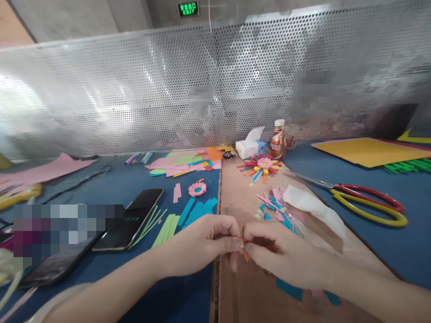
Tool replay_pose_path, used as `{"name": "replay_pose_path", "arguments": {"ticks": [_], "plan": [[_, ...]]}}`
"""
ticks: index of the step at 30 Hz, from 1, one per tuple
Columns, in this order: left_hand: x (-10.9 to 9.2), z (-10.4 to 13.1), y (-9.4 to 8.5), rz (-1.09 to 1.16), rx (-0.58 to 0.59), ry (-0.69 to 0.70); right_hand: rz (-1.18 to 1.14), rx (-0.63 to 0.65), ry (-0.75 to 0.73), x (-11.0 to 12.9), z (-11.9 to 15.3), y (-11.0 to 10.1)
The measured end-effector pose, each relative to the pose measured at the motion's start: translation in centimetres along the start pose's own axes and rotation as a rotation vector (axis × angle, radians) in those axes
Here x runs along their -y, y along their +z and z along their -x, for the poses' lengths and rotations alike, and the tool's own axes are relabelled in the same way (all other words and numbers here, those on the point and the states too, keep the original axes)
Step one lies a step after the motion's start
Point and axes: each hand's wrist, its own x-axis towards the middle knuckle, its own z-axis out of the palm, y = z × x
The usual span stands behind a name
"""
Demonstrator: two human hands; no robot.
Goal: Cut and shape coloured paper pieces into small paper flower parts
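My left hand (208,244) and my right hand (279,251) meet at the centre front, thumbs and fingers pinched on a small orange paper piece (245,255). Most of that piece is hidden by the fingers. Beyond my left hand lie a pink paper ring flower (197,189), blue paper strips (204,210) and green strips (166,229). Past my right hand is a pile of pink and blue paper scraps (278,206). A many-coloured paper flower (264,165) rests farther back.
Scissors with red and yellow handles (370,202) lie at the right, near a white tissue (313,206). Two phones (134,220) are at the left. Behind stand a tissue box (251,149), a bottle (278,139) and a perforated metal screen (134,98).
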Motion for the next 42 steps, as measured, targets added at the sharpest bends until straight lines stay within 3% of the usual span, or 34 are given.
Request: {"name": "replay_pose_path", "arguments": {"ticks": [10, 20, 28, 33, 38, 42], "plan": [[0.0, -0.03, -0.09, 0.061, 0.01, 0.004, -0.063, 0.001, -0.019, -0.26, 0.11, -0.08], [0.02, -0.04, -0.02, 0.049, -0.12, 0.089, -0.328, 0.036, 0.117, -0.51, -0.14, -0.02], [0.17, -0.11, 0.2, 0.044, -0.176, 0.071, -0.083, -0.045, 0.026, -0.55, -0.05, 0.02], [0.14, -0.1, 0.47, 0.083, -0.16, 0.08, -0.014, -0.072, -0.004, -0.38, -0.08, -0.13], [0.01, -0.04, 0.37, 0.013, -0.109, 0.048, -0.151, 0.026, 0.051, -0.72, -0.03, 0.12], [-0.06, 0.02, 0.21, -0.02, -0.077, 0.046, -0.182, 0.024, 0.091, -0.5, 0.06, 0.05]]}}
